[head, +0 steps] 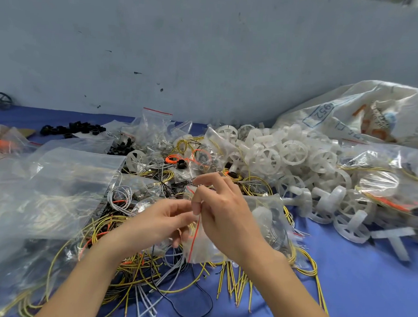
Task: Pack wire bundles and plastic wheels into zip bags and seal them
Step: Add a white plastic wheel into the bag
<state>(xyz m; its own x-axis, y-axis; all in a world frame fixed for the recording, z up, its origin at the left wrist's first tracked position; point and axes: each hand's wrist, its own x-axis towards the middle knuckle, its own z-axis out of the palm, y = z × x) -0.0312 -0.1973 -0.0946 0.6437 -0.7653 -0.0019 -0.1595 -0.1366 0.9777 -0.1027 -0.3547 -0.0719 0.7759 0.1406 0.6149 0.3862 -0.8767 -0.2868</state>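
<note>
Both hands close on a small clear plastic zip bag with a red seal strip (pixel 208 249), held over the wire pile in the middle of the blue table cover (pixel 356 287).

The right hand (pixel 224 215) pinches the red strip near its upper end, the other fingers curled. The left hand (pixel 161 221) meets the same edge with bent fingers. Tangled yellow wire bundles (pixel 134 273) lie beneath the bag. The heap of white spoked plastic wheels (pixel 288 152) sits to the right, and large clear plastic bags (pixel 44 186) to the left.

blue table (pixel 366 287), wires (pixel 233 278), white wheels (pixel 295 149), zip bags (pixel 57 174)
</note>
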